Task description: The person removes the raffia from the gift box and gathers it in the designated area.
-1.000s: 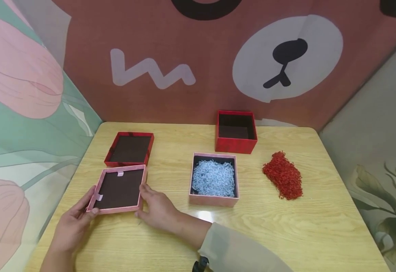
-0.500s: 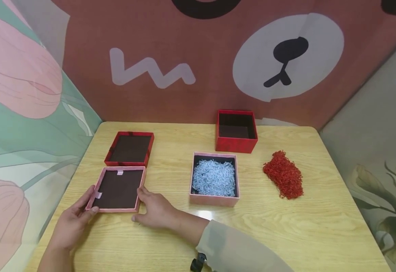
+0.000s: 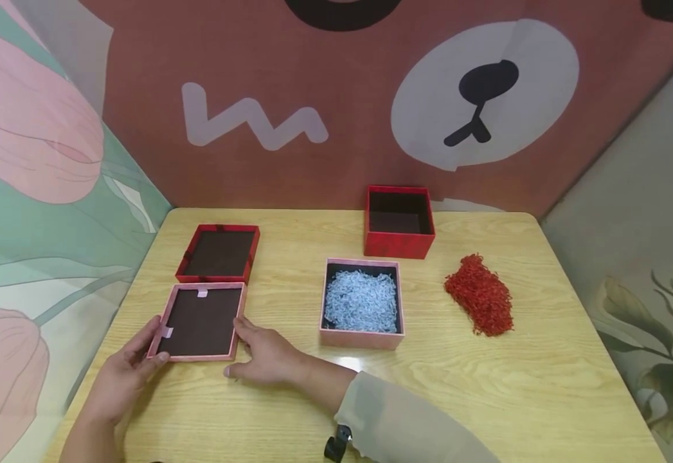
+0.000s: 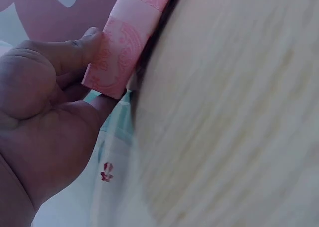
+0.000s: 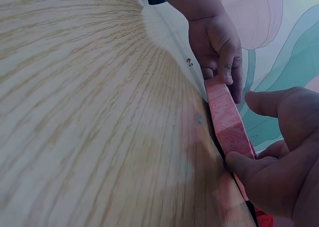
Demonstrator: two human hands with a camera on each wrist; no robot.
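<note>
A shallow pink box lid point(image 3: 200, 321) with a dark inside and two small pale tabs lies inner side up at the left of the table. My left hand point(image 3: 119, 379) pinches its near left corner, the thumb point(image 4: 82, 50) on the patterned side and other fingers behind it. Against the lid's right side rest the fingers of my right hand point(image 3: 269, 354); its thumb is held away from the lid. Just behind sits a red box lid point(image 3: 220, 254), also inner side up. A pink box point(image 3: 362, 339) filled with pale blue paper shreds point(image 3: 362, 301) stands to the right.
At the back of the wooden table point(image 3: 429, 399), close to the wall, stands an open red box point(image 3: 400, 244) with a dark inside. A heap of red paper shreds point(image 3: 481, 296) lies at the right.
The pink box lid has come down slightly and to the left, squaring up in front of the red lid. My right hand has followed it a little leftward.
</note>
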